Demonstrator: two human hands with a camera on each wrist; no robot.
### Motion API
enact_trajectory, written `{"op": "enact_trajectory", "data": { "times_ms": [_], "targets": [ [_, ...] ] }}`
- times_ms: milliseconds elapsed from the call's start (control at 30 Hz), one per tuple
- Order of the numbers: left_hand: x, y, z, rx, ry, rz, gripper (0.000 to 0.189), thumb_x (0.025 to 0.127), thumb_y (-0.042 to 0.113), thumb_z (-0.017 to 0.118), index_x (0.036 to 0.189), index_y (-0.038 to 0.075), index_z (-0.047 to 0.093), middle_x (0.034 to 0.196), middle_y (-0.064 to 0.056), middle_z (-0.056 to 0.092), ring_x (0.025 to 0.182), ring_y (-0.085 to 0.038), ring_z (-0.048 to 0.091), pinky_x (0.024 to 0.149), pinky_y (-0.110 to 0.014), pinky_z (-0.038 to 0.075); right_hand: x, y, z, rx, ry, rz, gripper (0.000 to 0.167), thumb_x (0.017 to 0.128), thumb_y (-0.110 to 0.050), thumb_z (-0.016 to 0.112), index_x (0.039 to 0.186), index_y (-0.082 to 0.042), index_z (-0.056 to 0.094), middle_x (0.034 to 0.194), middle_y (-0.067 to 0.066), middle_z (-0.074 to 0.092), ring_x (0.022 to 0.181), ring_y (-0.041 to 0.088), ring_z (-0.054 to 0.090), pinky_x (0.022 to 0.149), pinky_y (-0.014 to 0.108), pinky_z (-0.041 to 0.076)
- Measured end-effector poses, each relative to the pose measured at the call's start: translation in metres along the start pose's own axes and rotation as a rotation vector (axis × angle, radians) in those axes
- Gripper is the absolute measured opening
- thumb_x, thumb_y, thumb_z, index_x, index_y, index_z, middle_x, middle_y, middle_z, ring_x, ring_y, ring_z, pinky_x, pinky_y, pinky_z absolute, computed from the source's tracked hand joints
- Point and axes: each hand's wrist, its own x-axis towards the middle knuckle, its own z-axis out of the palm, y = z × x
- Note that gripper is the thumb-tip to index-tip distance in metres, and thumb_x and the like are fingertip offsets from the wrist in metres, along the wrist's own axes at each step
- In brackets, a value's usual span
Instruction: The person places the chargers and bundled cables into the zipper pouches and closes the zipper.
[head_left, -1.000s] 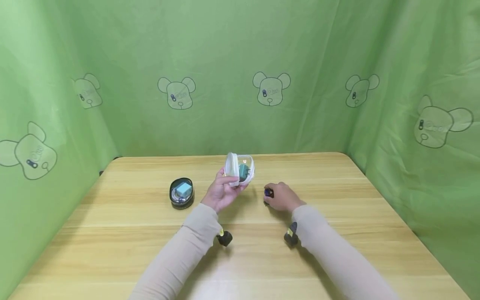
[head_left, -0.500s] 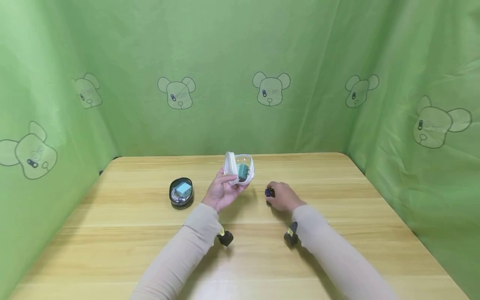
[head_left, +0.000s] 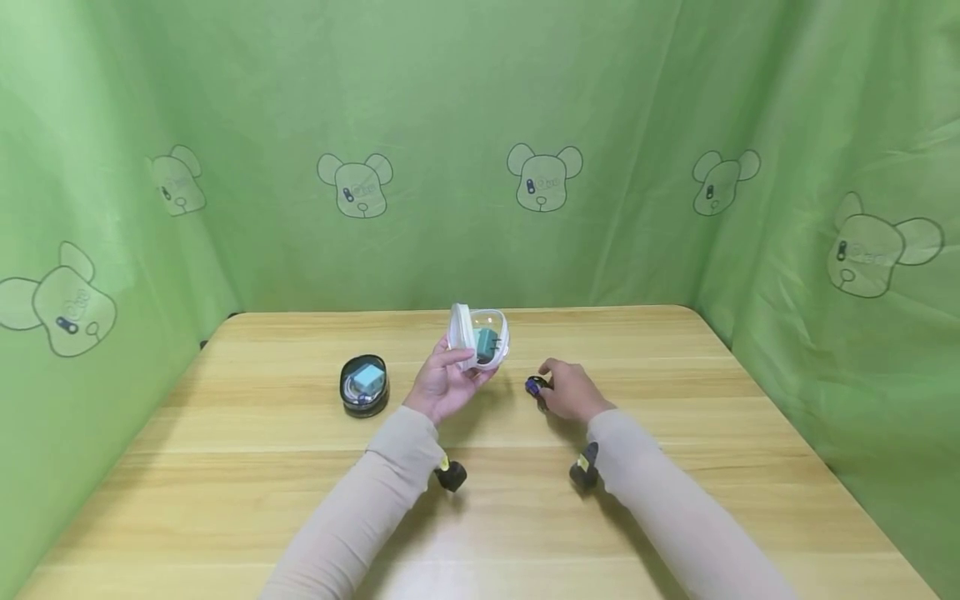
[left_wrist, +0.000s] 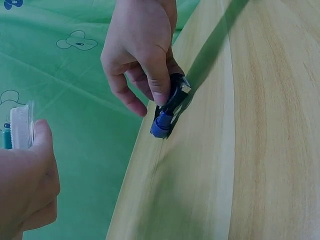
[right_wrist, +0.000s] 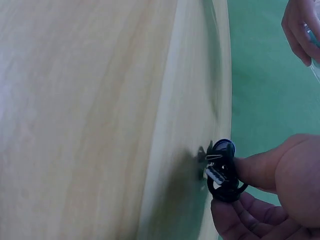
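Observation:
My left hand (head_left: 441, 383) holds up a small clear plastic case (head_left: 462, 337) with a white rim, its lid swung open. Inside the case sits a teal charger plug (head_left: 486, 343), prongs facing right. To the right, low over the tabletop, my right hand (head_left: 576, 392) pinches a bundled black cable (head_left: 536, 385) between thumb and fingers. A blue strap (left_wrist: 161, 124) wraps one end of the bundle, and a metal USB connector (left_wrist: 186, 87) shows beside it in the left wrist view. Whether the bundle touches the table is hard to tell.
On the wooden table (head_left: 480, 533), left of my hands, stands a black-rimmed oval case (head_left: 363, 408) with a light-blue charger (head_left: 367, 380) and a coiled pale cable inside. Green curtains (head_left: 450, 250) with bear faces hang around the back and sides.
My right hand has shifted slightly right, and its index finger has lifted off the cable bundle, which is turned so more of it shows. My left hand and the clear case barely moved.

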Motion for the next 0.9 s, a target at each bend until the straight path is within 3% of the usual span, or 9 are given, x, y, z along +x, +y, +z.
{"op": "enact_trajectory", "data": {
  "times_ms": [267,567,900],
  "targets": [
    [0.001,0.0,0.0,0.002,0.0,0.0,0.079,0.086,-0.012,0.042,0.15,0.03,0.021,0.152,-0.016,0.024,0.136,-0.038,0.032,0.112,-0.046,0.033,0.001,-0.002,-0.002,0.036,0.017,0.006,0.033,0.092,-0.008,0.064,0.122,0.002,0.055,0.09,0.011,0.066,0.073,0.02,0.061,0.069,0.034,0.055],
    [0.001,-0.001,0.0,0.035,0.031,-0.007,0.076,0.088,-0.011,0.042,0.149,0.029,0.021,0.151,-0.014,0.027,0.134,-0.037,0.035,0.11,-0.045,0.036,0.001,-0.001,-0.008,0.049,0.066,-0.017,0.035,0.091,-0.008,0.065,0.123,0.003,0.055,0.094,0.015,0.065,0.079,0.025,0.062,0.073,0.038,0.057],
    [0.001,0.0,0.0,0.026,0.027,-0.009,0.076,0.087,-0.011,0.042,0.149,0.029,0.022,0.151,-0.015,0.028,0.134,-0.037,0.035,0.11,-0.045,0.035,0.001,-0.002,-0.021,0.06,0.121,-0.035,0.034,0.091,-0.007,0.065,0.121,0.006,0.055,0.091,0.015,0.066,0.073,0.021,0.062,0.069,0.035,0.057]
  ]
}}
